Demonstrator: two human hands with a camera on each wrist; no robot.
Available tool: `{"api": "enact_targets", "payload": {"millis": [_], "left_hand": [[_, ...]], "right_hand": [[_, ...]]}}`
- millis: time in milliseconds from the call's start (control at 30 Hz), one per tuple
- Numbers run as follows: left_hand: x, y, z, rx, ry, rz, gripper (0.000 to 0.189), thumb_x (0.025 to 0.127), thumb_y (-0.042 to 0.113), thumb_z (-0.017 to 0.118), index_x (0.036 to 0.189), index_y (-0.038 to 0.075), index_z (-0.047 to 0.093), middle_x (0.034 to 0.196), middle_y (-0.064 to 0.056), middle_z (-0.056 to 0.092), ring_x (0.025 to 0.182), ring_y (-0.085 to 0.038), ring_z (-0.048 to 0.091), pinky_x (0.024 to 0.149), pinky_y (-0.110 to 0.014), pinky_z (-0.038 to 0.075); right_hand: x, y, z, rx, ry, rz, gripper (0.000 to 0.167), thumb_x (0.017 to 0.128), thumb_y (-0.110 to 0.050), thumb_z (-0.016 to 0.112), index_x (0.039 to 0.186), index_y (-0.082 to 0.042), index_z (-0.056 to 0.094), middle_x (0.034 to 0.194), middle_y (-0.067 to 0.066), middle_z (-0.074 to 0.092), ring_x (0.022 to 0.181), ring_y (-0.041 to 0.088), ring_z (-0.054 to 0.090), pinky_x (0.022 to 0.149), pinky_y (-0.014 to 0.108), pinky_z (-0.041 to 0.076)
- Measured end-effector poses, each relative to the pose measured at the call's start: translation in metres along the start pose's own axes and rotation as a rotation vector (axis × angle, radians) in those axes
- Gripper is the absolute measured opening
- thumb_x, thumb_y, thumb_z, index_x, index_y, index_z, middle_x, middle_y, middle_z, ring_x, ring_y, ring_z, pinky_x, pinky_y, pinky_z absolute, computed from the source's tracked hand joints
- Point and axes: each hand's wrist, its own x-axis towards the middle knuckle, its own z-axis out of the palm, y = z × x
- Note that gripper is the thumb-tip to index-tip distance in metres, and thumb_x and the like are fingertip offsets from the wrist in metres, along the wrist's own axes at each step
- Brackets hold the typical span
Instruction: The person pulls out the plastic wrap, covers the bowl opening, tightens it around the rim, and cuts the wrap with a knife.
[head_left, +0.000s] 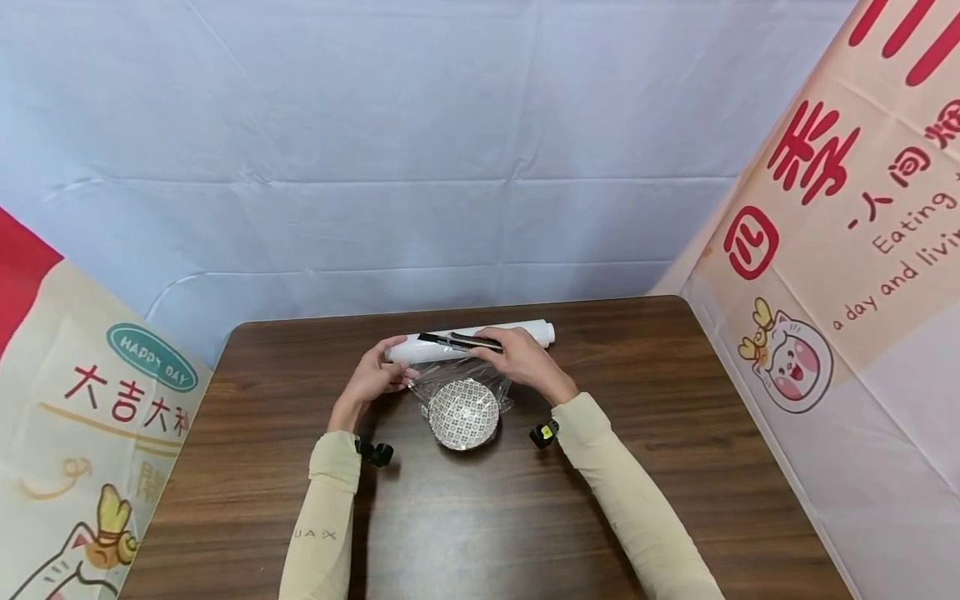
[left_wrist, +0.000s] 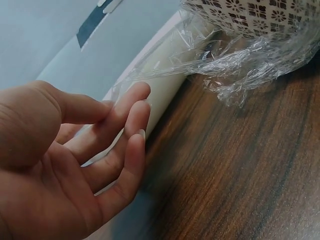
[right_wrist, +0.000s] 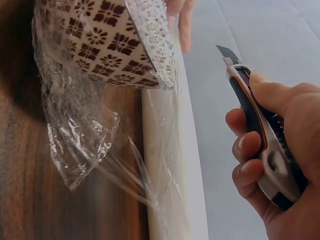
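A patterned bowl [head_left: 463,414] stands on the table with clear cling film [head_left: 442,372] over it, bunched around its sides in the wrist views. The film runs from the bowl to a white roll [head_left: 417,350] lying behind it. At the roll's left end, my left hand [head_left: 372,377] pinches the film between thumb and index finger [left_wrist: 131,95], the other fingers loosely bent. My right hand [head_left: 520,360] grips a utility knife [right_wrist: 267,142] above the roll. Its blade [right_wrist: 228,54] is out, pointing left in the head view and apart from the film.
The brown wooden table [head_left: 465,533] reaches back to a pale cloth backdrop [head_left: 390,225]. Printed cloths hang at the left [head_left: 97,392] and right [head_left: 840,250]. Small black cameras [head_left: 375,452] are strapped at both wrists.
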Motion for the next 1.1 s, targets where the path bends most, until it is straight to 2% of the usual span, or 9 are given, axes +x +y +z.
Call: {"api": "enact_targets", "payload": {"millis": [167,267,333,400,500,733,800,967,1100], "left_hand": [[-0.001,0.001,-0.001,0.045,0.004,0.008,0.059,0.108,0.003,0.054,0.162,0.019,0.036,0.087,-0.003,0.081,0.076,-0.009,0.073,0.074,-0.031,0.062],[-0.002,0.001,-0.002,0.054,-0.003,0.02,0.06,0.107,0.003,0.055,0.162,0.018,0.036,0.088,-0.004,0.082,0.075,-0.01,0.073,0.074,-0.032,0.062],[-0.003,0.001,-0.002,0.054,-0.007,0.025,0.061,0.107,0.002,0.056,0.163,0.017,0.035,0.087,-0.004,0.081,0.074,-0.01,0.072,0.072,-0.031,0.062],[-0.004,0.001,-0.001,0.047,-0.006,0.026,0.062,0.106,0.001,0.056,0.162,0.017,0.036,0.085,-0.003,0.08,0.072,-0.01,0.071,0.071,-0.031,0.061],[-0.005,0.002,0.0,0.031,-0.006,0.021,0.062,0.106,0.001,0.057,0.162,0.016,0.036,0.081,0.0,0.078,0.07,-0.009,0.068,0.068,-0.029,0.059],[-0.006,0.002,0.0,0.007,0.004,0.011,0.064,0.105,0.0,0.057,0.163,0.015,0.035,0.079,0.001,0.077,0.069,-0.009,0.065,0.066,-0.028,0.056],[-0.005,0.001,0.0,0.011,0.006,0.01,0.063,0.105,0.0,0.057,0.163,0.015,0.035,0.079,0.001,0.077,0.069,-0.009,0.065,0.065,-0.027,0.056],[-0.004,0.0,-0.001,0.016,0.014,0.007,0.061,0.106,0.001,0.057,0.161,0.016,0.038,0.076,0.002,0.076,0.068,-0.008,0.065,0.064,-0.026,0.054],[-0.004,0.0,0.0,0.025,0.018,0.006,0.061,0.106,0.0,0.056,0.161,0.016,0.038,0.075,0.003,0.076,0.066,-0.007,0.064,0.062,-0.025,0.053]], "right_hand": [[0.01,-0.006,0.005,-0.082,-0.014,-0.052,0.041,0.099,-0.041,0.073,0.13,-0.014,0.075,0.125,0.007,0.078,0.105,0.024,0.077,0.097,0.045,0.06],[0.017,-0.011,0.008,-0.136,-0.028,-0.085,0.042,0.099,-0.044,0.072,0.129,-0.015,0.075,0.117,0.006,0.081,0.077,0.017,0.073,0.083,0.039,0.061],[0.021,-0.015,0.01,-0.156,-0.034,-0.092,0.041,0.098,-0.045,0.072,0.128,-0.017,0.076,0.101,0.004,0.082,0.057,0.01,0.059,0.069,0.032,0.057],[0.024,-0.019,0.012,-0.172,-0.034,-0.092,0.04,0.097,-0.046,0.073,0.126,-0.019,0.077,0.092,0.002,0.081,0.049,0.007,0.045,0.063,0.029,0.05],[0.029,-0.023,0.015,-0.187,-0.045,-0.084,0.038,0.096,-0.046,0.075,0.125,-0.021,0.078,0.084,-0.002,0.079,0.049,0.005,0.04,0.061,0.028,0.047],[0.04,-0.025,0.024,-0.238,-0.084,-0.105,0.038,0.094,-0.047,0.077,0.122,-0.021,0.08,0.097,-0.002,0.082,0.055,0.004,0.053,0.063,0.029,0.052],[0.043,-0.025,0.026,-0.252,-0.093,-0.109,0.038,0.094,-0.048,0.077,0.121,-0.022,0.08,0.099,-0.003,0.082,0.056,0.004,0.054,0.06,0.027,0.05],[0.048,-0.029,0.03,-0.262,-0.126,-0.112,0.038,0.095,-0.048,0.076,0.122,-0.021,0.079,0.088,-0.002,0.08,0.051,0.007,0.048,0.052,0.024,0.038],[0.052,-0.033,0.031,-0.29,-0.153,-0.123,0.037,0.096,-0.046,0.075,0.123,-0.021,0.078,0.091,-0.002,0.08,0.052,0.006,0.052,0.051,0.024,0.038]]}}
